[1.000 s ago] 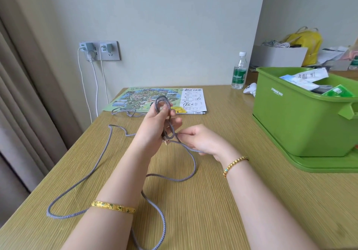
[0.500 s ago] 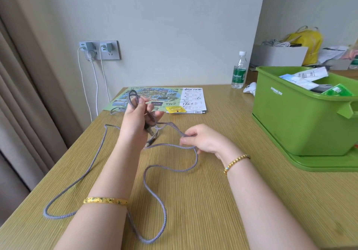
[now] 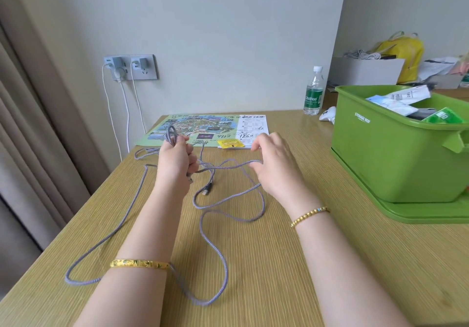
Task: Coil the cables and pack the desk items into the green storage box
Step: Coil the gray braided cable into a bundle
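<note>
A long grey braided cable (image 3: 236, 165) lies in loose loops across the wooden desk (image 3: 279, 263). My left hand (image 3: 175, 161) grips a small coil of it, with loops sticking up above the fist. My right hand (image 3: 275, 169) is raised to the right and pinches a stretch of the same cable. One plug end (image 3: 206, 190) rests on the desk between my hands. The green storage box (image 3: 380, 161) stands at the right, holding several packets and papers.
A green lid (image 3: 418, 212) sits under the box. A map leaflet (image 3: 203, 128) and a yellow packet (image 3: 231, 143) lie at the desk's back. A water bottle (image 3: 313, 90) and a white object (image 3: 327, 116) stand behind the box. Chargers hang from the wall socket (image 3: 130, 66).
My hands have drawn apart: the left has moved left and back with the coil, the right to the right and up, pulling a stretch of cable out between them.
</note>
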